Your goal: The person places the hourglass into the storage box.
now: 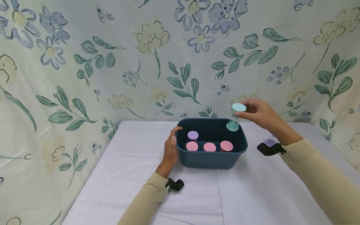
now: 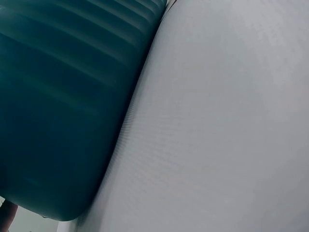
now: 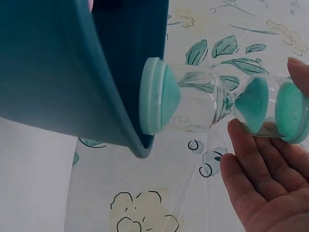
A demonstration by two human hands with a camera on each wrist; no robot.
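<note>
Teal hourglass (image 1: 235,117): upright over the bin's back right corner, its lower cap just above the rim.
Right hand (image 1: 260,113): fingers pinch the hourglass's upper cap.
Bin (image 1: 211,159): dark teal, on the white desk (image 1: 135,162); holds three pink-capped hourglasses (image 1: 209,147) and a purple one (image 1: 192,135).
Left hand (image 1: 170,150): pressed against the bin's left wall, thumb over the rim.
</note>
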